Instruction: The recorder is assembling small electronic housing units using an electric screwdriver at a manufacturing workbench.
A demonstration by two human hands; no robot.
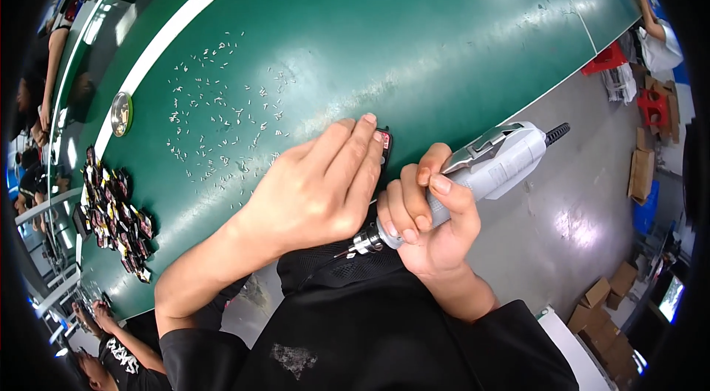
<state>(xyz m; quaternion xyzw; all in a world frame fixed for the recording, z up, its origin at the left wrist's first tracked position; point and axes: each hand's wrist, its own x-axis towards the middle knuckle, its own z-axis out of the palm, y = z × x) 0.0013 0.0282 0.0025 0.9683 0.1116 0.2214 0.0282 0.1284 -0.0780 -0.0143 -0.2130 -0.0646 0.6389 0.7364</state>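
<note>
A: Item one, the left grip?

B: One hand, back upward, fingers long and close together. The thumb is hidden; whether the grip pinches anything cannot be told.

A: Item two, the small device?

B: Black casing, red-and-pale face, one, partly covered. Location: at the left grip's fingertips, showing past their right side, and near the right grip, up and to the left of it. Whether it rests flat on the tabletop cannot be told.

A: Item three, the right grip?

B: One hand, fingers and thumb curled round a grey electric screwdriver. The tool slants; its black cable end is at upper right, its thin bit points down-left, apart from the device.

A: Remaining stock?

B: On the green tabletop, small pale pieces, many, scattered beyond the left forearm; dark devices, one heap, far left; round shallow dish, one, beyond the heap.
</note>
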